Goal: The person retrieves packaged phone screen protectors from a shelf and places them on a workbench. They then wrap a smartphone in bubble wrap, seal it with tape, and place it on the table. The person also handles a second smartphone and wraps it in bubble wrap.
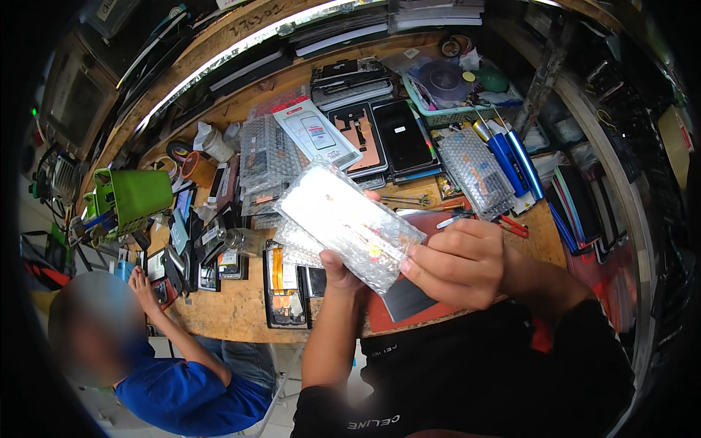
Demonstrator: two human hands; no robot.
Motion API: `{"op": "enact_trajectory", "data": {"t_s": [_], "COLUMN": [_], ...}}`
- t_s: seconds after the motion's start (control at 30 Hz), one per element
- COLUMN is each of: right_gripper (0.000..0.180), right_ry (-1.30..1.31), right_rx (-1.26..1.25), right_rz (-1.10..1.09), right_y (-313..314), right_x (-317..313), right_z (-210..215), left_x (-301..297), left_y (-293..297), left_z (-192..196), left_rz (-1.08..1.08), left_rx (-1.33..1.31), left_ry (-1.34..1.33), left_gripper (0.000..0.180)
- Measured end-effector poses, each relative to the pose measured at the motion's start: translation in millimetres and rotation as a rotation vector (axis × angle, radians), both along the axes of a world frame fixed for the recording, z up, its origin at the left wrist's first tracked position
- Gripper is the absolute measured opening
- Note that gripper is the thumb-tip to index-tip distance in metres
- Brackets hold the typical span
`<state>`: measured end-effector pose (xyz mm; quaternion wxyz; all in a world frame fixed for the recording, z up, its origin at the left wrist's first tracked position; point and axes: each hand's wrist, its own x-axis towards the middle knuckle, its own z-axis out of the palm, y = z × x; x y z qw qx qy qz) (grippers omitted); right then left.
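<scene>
Over the bench's front edge, a flat phone-sized panel in a clear bubble-wrap sleeve [339, 215] is held tilted, its face shining with glare. My left hand [342, 274] grips it from below, thumb at its near edge and a fingertip showing behind the far edge. The fingers of my right hand [460, 266] are closed on the sleeve's lower right corner. Just above the right knuckles shows a slim pale pointed tool [451, 220]; whether the hand touches it is unclear. Another bubble-wrap sleeve [296, 247] is partly hidden behind the held one. An opened phone [286, 303] lies near the left wrist.
Behind stand bubble-wrapped parts [261, 157], a white boxed screen [318, 131], dark phone panels [401, 135] and a mint basket [467, 91]. Blue screwdrivers [515, 160] lie right, above red-handled pliers [515, 228]. A green bin [135, 198] and a person in blue [190, 387] are left.
</scene>
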<state>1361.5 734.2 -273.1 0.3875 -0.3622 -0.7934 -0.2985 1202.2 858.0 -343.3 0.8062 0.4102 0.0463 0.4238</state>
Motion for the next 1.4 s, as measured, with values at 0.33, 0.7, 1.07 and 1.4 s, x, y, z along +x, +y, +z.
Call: {"op": "enact_trajectory", "data": {"t_s": [0.33,0.7,1.07,1.4], "right_gripper": [0.016,0.017,0.021,0.020], "right_ry": [0.049,0.651,0.320,1.628], "right_rx": [-0.048,-0.283,-0.465,-1.002], "right_rz": [0.019,-0.320,-0.557,0.570], "right_y": [-10.2,-76.5,-33.7,-25.9], "right_x": [0.1,56.8,67.6,20.8], "right_z": [2.6,-53.5,-75.0,-70.6], "left_x": [1.9,3.2,21.7,42.9], "left_y": [4.5,14.1,-8.2,-67.8], "left_z": [0.9,-6.3,3.5,5.7], "left_rz": [0.072,0.006,0.125,-0.080], "left_rx": [0.031,-0.263,-0.361,-0.119], "left_ry": [-0.012,-0.008,0.063,0.104], "left_gripper": [0.105,0.037,0.027,0.052]}}
